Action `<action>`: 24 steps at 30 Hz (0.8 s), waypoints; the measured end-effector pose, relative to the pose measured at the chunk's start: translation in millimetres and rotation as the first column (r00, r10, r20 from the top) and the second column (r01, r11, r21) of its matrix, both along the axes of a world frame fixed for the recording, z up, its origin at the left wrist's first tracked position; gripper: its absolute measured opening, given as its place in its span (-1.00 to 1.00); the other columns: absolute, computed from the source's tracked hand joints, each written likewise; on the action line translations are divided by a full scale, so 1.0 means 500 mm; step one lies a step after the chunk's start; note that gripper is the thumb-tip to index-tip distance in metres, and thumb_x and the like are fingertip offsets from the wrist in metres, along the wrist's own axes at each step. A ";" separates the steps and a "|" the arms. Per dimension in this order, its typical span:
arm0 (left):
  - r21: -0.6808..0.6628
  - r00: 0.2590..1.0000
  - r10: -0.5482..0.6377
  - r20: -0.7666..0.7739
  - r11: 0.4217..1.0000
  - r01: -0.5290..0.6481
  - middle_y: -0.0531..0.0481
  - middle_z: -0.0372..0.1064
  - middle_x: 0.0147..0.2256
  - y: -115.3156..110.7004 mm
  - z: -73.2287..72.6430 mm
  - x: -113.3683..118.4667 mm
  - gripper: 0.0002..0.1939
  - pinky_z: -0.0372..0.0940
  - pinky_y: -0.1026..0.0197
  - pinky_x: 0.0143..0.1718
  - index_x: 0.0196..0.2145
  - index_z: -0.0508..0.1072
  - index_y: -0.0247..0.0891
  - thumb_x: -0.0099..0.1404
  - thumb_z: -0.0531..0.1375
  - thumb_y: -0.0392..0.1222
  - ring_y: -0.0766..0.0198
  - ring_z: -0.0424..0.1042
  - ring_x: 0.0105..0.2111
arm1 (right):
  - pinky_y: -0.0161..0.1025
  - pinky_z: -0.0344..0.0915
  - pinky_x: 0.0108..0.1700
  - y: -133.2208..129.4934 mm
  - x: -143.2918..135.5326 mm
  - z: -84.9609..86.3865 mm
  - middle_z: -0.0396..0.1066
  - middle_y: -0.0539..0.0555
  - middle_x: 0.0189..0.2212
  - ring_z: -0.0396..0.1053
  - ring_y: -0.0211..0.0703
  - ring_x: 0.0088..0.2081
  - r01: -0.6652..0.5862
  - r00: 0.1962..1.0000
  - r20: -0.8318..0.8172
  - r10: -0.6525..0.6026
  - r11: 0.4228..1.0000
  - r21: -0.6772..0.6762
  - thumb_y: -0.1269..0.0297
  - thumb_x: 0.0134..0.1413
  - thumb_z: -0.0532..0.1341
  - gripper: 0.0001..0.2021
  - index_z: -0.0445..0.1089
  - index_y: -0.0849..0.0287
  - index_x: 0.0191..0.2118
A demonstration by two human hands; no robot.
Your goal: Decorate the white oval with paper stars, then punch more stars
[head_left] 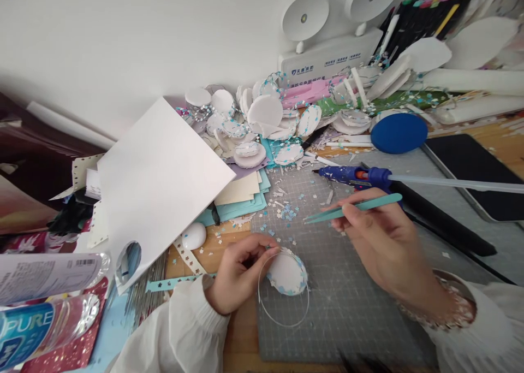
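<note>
Between the fingertips of my left hand [245, 269] is the upper left edge of a white oval disc [286, 273], its rim dotted with small blue and white pieces. A thin clear ring [283, 326] loops around and below the disc. My right hand [380, 239] grips teal tweezers [364, 204], their tips pointing left above the mat. Whether the tips pinch anything is too small to tell. Near the tips lies a scatter of tiny blue and white star or flower confetti [289, 212]. A blue hot glue gun [347, 175] lies just beyond my right hand.
The grey cutting mat [327, 329] lies under both hands. Many white discs [265, 111] with beaded rims pile up along the wall. A white board [159, 182] and plastic bottles [45, 324] stand left. A blue round lid [399, 132] and a phone [478, 171] lie right.
</note>
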State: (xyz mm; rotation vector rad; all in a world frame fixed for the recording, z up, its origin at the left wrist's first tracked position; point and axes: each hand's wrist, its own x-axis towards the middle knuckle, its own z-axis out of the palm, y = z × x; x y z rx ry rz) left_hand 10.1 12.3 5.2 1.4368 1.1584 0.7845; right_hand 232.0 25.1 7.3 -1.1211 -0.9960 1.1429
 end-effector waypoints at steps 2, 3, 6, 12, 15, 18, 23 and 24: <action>0.037 0.999 0.006 -0.046 0.999 -0.004 0.03 0.29 -0.59 0.001 -0.001 0.000 -0.65 0.10 0.36 -0.59 -0.33 0.48 -0.38 0.31 0.18 0.02 0.40 0.17 -0.61 | -0.22 0.42 -0.30 -0.004 0.000 0.003 0.44 0.01 -0.32 0.39 -0.21 -0.36 -0.018 0.998 0.060 0.015 0.999 0.050 0.21 0.16 0.26 -0.97 0.41 -0.03 -0.27; 0.050 0.998 0.011 -0.061 0.999 -0.008 0.02 0.31 -0.58 0.001 -0.001 0.000 -0.65 0.11 0.36 -0.58 -0.33 0.49 -0.38 0.32 0.17 0.02 0.40 0.19 -0.60 | -0.24 0.42 -0.32 -0.008 -0.001 0.006 0.43 0.01 -0.32 0.40 -0.21 -0.36 -0.040 0.994 0.101 0.031 0.996 0.081 0.24 0.16 0.25 -0.97 0.42 -0.02 -0.26; 0.080 0.996 0.036 -0.080 0.996 -0.030 0.02 0.32 -0.58 0.000 0.000 -0.002 -0.67 0.11 0.36 -0.60 -0.35 0.49 -0.37 0.32 0.17 0.00 0.41 0.18 -0.62 | -0.25 0.42 -0.35 -0.019 -0.002 0.016 0.44 0.00 -0.36 0.43 -0.19 -0.35 -0.149 0.960 0.263 0.092 0.967 0.206 0.39 0.13 0.24 -0.90 0.42 0.01 -0.26; 0.141 0.997 0.055 -0.048 0.989 -0.047 -0.02 0.34 -0.58 -0.004 0.009 -0.001 -0.69 0.14 0.36 -0.61 -0.36 0.49 -0.38 0.32 0.18 -0.03 0.38 0.24 -0.61 | -0.11 0.43 -0.28 -0.035 -0.002 0.019 0.53 0.05 -0.32 0.48 -0.10 -0.31 -0.352 0.883 0.446 0.148 0.838 0.417 0.59 0.02 0.22 -0.65 0.39 0.02 -0.12; 0.188 0.998 0.049 -0.049 0.981 -0.039 -0.05 0.38 -0.57 -0.005 0.014 0.001 -0.72 0.18 0.37 -0.60 -0.36 0.50 -0.39 0.33 0.18 -0.08 0.36 0.29 -0.60 | -0.09 0.44 -0.28 -0.038 -0.002 0.017 0.53 0.05 -0.32 0.48 -0.09 -0.31 -0.371 0.880 0.446 0.164 0.823 0.429 0.60 0.00 0.22 -0.63 0.38 0.02 -0.11; 0.236 0.999 0.048 -0.019 0.971 -0.042 -0.07 0.42 -0.54 -0.007 0.017 0.001 -0.77 0.18 0.37 -0.61 -0.36 0.50 -0.38 0.33 0.18 -0.14 0.38 0.29 -0.61 | -0.13 0.44 -0.28 -0.038 -0.003 0.022 0.53 0.03 -0.35 0.48 -0.11 -0.32 -0.342 0.894 0.417 0.162 0.849 0.402 0.59 0.02 0.22 -0.66 0.40 0.02 -0.14; 0.276 0.999 0.025 0.026 0.961 -0.031 -0.04 0.41 -0.57 -0.008 0.021 -0.001 -0.82 0.17 0.38 -0.64 -0.36 0.49 -0.36 0.33 0.18 -0.20 0.40 0.28 -0.64 | -0.30 0.45 -0.37 -0.033 -0.008 0.027 0.46 0.02 -0.39 0.47 -0.20 -0.37 -0.197 0.953 0.264 0.149 0.967 0.164 0.40 0.12 0.25 -0.90 0.43 0.03 -0.28; 0.285 0.999 0.019 0.033 0.958 -0.027 -0.03 0.41 -0.58 -0.008 0.021 -0.002 -0.83 0.17 0.38 -0.64 -0.36 0.49 -0.36 0.33 0.19 -0.21 0.40 0.28 -0.64 | -0.32 0.45 -0.40 -0.032 -0.009 0.024 0.45 0.01 -0.40 0.46 -0.22 -0.40 -0.187 0.962 0.223 0.159 0.976 0.110 0.36 0.12 0.26 -0.94 0.42 0.04 -0.29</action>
